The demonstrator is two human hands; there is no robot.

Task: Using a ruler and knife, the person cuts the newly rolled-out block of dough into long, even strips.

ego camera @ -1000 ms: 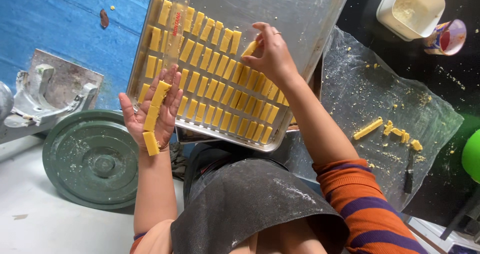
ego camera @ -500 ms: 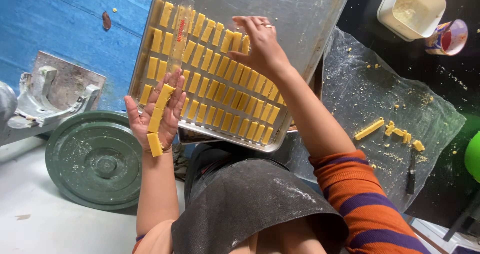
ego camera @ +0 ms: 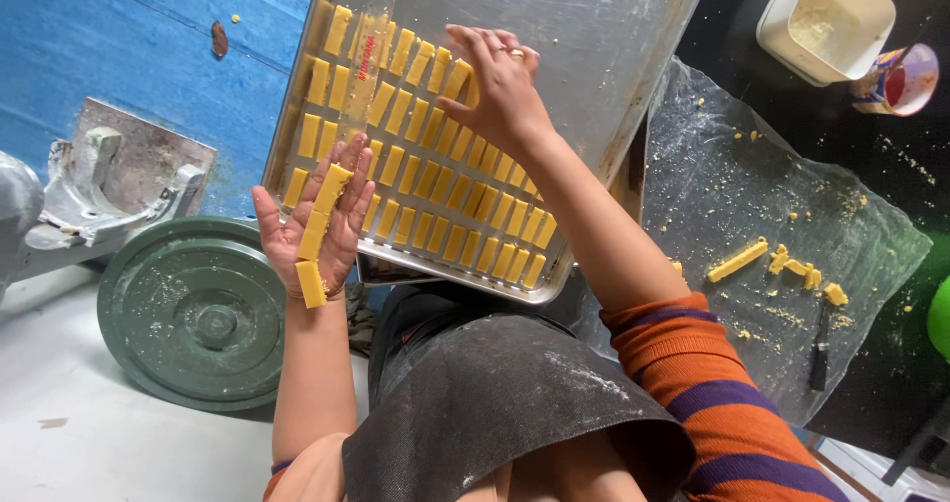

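Dough sticks [ego camera: 319, 233] lie on left hand [ego camera: 315, 227], right hand [ego camera: 500, 91] at tray [ego camera: 594, 77]

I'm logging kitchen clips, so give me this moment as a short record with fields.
left hand: open, palm up, a row of yellow dough sticks lying on it
right hand: fingers down on the sticks in the metal tray
tray contents: rows of yellow sticks, clear ruler lying on them
beside tray: plastic sheet with dough scraps, green lid
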